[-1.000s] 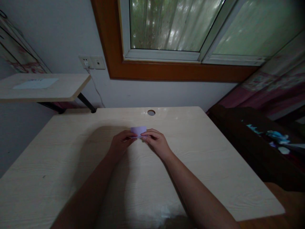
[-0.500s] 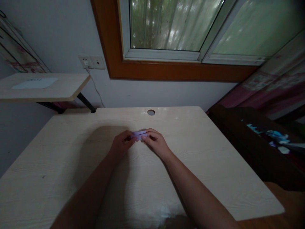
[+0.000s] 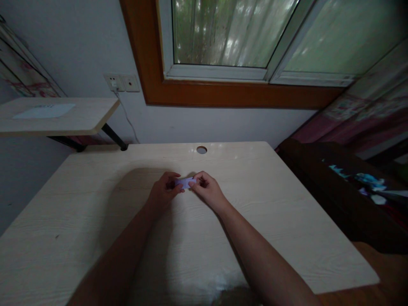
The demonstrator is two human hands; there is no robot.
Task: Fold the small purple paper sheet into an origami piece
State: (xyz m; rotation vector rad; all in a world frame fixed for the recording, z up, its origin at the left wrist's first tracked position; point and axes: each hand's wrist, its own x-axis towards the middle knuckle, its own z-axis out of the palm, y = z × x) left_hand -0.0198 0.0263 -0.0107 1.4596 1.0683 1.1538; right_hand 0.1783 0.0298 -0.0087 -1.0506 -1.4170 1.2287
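My left hand [image 3: 162, 190] and right hand [image 3: 209, 188], fingers curled almost closed, pinch a small lilac strip [image 3: 185, 183] nearer me than the round hole [image 3: 202, 150] by the far edge [image 3: 236, 143] of the pale desk [image 3: 274, 212], which spreads left and right below a window [image 3: 219, 38], my fingers hiding the strip's ends.

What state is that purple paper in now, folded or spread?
Folded: the purple paper shows as a narrow strip between the left hand and right hand, whereas a second ago it showed much taller.
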